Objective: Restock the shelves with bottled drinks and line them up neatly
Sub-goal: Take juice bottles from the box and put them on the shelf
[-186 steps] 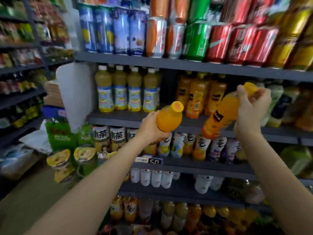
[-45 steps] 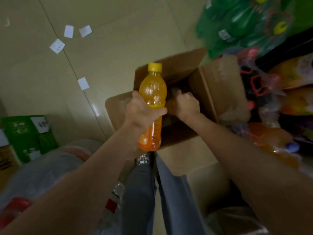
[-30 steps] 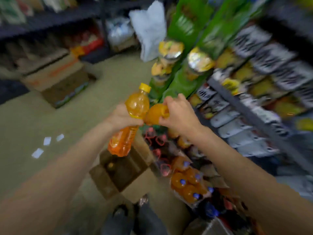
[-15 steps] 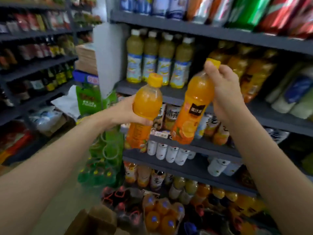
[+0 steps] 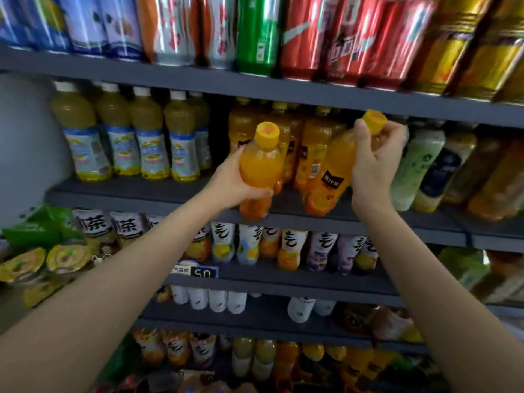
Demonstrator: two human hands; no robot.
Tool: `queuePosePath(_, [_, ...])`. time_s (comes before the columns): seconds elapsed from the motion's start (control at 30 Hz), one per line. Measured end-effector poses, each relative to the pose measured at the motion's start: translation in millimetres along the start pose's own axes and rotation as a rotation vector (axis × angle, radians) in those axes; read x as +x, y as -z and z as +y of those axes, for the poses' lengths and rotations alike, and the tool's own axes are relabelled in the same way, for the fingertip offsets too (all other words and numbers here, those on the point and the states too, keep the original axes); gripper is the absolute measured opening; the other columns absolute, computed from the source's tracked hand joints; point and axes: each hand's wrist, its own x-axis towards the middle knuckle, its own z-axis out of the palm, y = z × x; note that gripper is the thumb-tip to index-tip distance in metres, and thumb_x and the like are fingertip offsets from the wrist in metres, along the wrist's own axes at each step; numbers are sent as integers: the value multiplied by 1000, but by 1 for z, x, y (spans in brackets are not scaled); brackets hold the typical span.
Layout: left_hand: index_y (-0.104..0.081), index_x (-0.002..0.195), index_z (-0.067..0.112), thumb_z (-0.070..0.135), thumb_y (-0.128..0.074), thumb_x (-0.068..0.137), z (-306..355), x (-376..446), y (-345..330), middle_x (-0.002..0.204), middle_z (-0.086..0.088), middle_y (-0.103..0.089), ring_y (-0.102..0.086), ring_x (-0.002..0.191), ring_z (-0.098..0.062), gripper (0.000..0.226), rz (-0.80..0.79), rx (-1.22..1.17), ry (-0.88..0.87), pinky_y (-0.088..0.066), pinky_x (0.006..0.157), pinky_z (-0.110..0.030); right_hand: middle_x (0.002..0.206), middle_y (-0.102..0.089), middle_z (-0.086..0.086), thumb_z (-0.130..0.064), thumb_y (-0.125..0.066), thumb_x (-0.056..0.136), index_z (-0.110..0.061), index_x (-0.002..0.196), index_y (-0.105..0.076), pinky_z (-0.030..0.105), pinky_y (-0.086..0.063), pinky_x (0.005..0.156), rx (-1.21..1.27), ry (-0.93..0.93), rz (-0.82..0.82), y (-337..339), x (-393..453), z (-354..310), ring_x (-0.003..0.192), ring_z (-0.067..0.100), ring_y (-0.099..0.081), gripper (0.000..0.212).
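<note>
My left hand [image 5: 231, 182] grips an orange juice bottle [image 5: 262, 163] with a yellow cap around its middle, held in front of the grey shelf [image 5: 136, 191]. My right hand [image 5: 374, 163] holds a second orange juice bottle [image 5: 330, 177] by its neck and cap, tilted, with its base at the shelf's front edge. Behind both stands a row of the same orange bottles [image 5: 312, 134] on that shelf.
Pale yellow drinks with white caps [image 5: 147, 137] fill the shelf's left part, green and dark bottles [image 5: 425, 163] its right. Cans [image 5: 255, 32] line the shelf above. Small labelled bottles [image 5: 286, 248] and white cups [image 5: 215, 300] sit on lower shelves. Snack packs [image 5: 42, 262] hang at left.
Both hands have risen and moved toward the shelf with their bottles. The right bottle now reaches the shelf edge by the orange row. The view has turned to face the shelves closely.
</note>
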Motion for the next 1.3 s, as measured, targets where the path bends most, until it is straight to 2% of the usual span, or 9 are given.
queuePosePath(0.13, [-41,126,28,35,-84,49,-5,24,-13,130,-3,-50,-50,118,-21,89,58,7,63,-43,100,-43,86,-49,-17,-25,-53,94,-6,108,-45,8,-40,73,-47,13,7,-17,17,34,74,-16,-50,24])
queuePosePath(0.23, [-41,125,28,26,-86,60,-13,42,-14,130,-3,-49,-48,118,-22,79,81,7,105,-42,101,-45,101,-54,-11,-24,-51,95,-3,123,-42,1,-37,78,-102,-16,-72,-33,35,42,91,-6,-51,36])
queuePosePath(0.33, [-38,133,24,26,-84,62,-15,56,-12,129,-3,-51,-48,118,-20,84,72,-5,153,-42,101,-42,129,-52,8,-26,-59,90,-2,137,-30,23,-40,100,-225,-71,-208,-49,49,48,119,19,-50,60])
queuePosePath(0.4, [-34,137,23,29,-83,64,-20,61,-12,128,-2,-52,-49,118,-20,88,72,5,178,-42,100,-41,129,-53,12,-26,-63,87,0,136,-31,34,-41,103,-271,-55,-208,-53,51,54,120,24,-50,65])
queuePosePath(0.57, [-34,136,24,34,-80,68,-19,72,-9,126,1,-53,-49,116,-19,83,33,26,230,-43,95,-36,116,-58,10,-23,-61,88,-3,125,-41,41,-44,99,-217,-11,-100,-56,48,62,112,26,-54,47])
queuePosePath(0.67, [-38,134,25,33,-79,69,-15,76,-10,125,-1,-54,-50,116,-20,77,29,37,241,-44,95,-37,130,-49,16,-31,-63,86,1,134,-35,43,-38,105,-310,2,-128,-63,47,64,122,29,-45,63])
queuePosePath(0.83, [-43,127,28,33,-78,71,-15,76,-13,123,0,-56,-51,115,-20,66,53,47,211,-44,96,-36,137,-26,20,-11,-68,81,-9,147,-8,43,-33,102,-545,-43,-209,-48,2,88,122,38,-35,90])
queuePosePath(1.0, [-42,129,27,34,-77,72,-15,77,-12,126,-1,-54,-49,118,-21,67,60,56,212,-43,93,-33,129,-35,17,-18,-70,80,0,129,-31,42,-41,90,-708,-120,-220,-45,-7,105,117,37,-42,65])
queuePosePath(1.3, [-37,134,23,28,-79,71,-12,69,-9,132,-2,-51,-47,122,-21,75,27,97,181,-39,98,-31,130,-34,19,-23,-70,80,2,123,-33,46,-43,83,-779,-196,-139,-54,21,118,114,40,-43,62])
